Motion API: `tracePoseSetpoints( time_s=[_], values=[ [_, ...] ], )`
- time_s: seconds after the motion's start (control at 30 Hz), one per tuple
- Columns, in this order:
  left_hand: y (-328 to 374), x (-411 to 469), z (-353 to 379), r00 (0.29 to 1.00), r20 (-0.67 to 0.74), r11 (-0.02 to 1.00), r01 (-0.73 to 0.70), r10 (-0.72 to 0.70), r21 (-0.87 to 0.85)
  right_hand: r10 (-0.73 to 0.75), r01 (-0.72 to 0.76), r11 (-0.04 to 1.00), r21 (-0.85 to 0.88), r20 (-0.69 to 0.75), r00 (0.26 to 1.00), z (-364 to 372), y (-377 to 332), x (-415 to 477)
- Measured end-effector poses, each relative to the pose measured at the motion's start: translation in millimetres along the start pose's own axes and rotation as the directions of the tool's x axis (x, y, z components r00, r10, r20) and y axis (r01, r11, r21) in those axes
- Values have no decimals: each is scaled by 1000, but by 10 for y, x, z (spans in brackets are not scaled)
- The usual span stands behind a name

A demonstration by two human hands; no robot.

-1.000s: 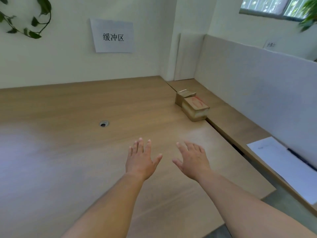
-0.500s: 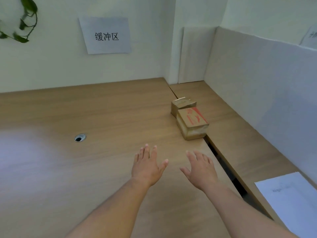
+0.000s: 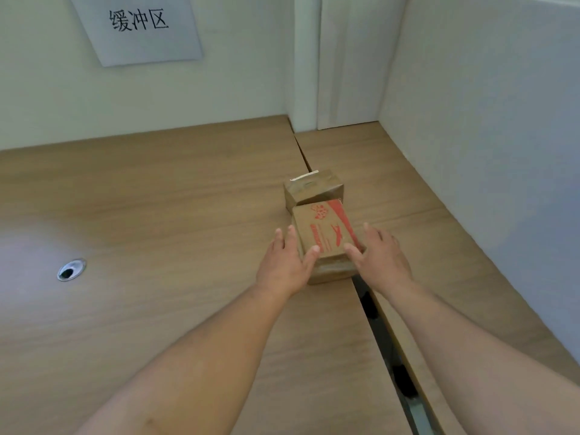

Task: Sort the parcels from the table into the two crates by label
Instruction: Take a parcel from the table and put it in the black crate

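Note:
Two cardboard parcels sit near the right edge of the wooden table point(image 3: 163, 215). The nearer parcel point(image 3: 324, 226) has red print on its top. The plain brown parcel point(image 3: 314, 186) stands right behind it, touching it. My left hand point(image 3: 282, 266) lies against the printed parcel's left side, fingers straight, with the thumb tip on its top near corner. My right hand point(image 3: 383, 259) is at the parcel's right side, fingers straight, thumb on the top edge. No crates are in view.
A dark gap point(image 3: 378, 324) runs between this table and a second wooden table point(image 3: 439, 246) on the right. White partition panels point(image 3: 486, 120) stand behind and to the right. A metal cable hole point(image 3: 71, 270) is at the left. A paper sign point(image 3: 138, 26) hangs on the wall.
Both hands have moved forward over the table and now flank the printed parcel. The view has come closer and tilted down; the parcels have not moved.

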State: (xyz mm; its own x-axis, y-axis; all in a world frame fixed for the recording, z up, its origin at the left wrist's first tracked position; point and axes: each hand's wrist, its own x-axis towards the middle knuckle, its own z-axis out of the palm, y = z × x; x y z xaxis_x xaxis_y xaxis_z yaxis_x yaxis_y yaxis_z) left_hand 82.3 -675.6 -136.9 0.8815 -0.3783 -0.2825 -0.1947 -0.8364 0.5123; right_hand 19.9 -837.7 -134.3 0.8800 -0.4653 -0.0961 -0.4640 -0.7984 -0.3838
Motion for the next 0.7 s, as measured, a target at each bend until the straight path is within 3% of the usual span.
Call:
tracePoseSetpoints(
  time_s=[0.27, 0.47, 0.7],
  values=[
    [-17, 350, 293, 992, 78, 934, 116, -95, -338, 15, -46, 941, 335, 94, 995, 296, -100, 346],
    [-99, 14, 210, 984, 85, 854, 181, -160, -488, 40, -84, 940, 330, 137, 990, 391, -260, 64],
    [-399, -669, -71, 951, 139, 675, 294, -275, -676, -93, -15, 916, 401, 250, 964, 414, -527, -499]
  ],
)
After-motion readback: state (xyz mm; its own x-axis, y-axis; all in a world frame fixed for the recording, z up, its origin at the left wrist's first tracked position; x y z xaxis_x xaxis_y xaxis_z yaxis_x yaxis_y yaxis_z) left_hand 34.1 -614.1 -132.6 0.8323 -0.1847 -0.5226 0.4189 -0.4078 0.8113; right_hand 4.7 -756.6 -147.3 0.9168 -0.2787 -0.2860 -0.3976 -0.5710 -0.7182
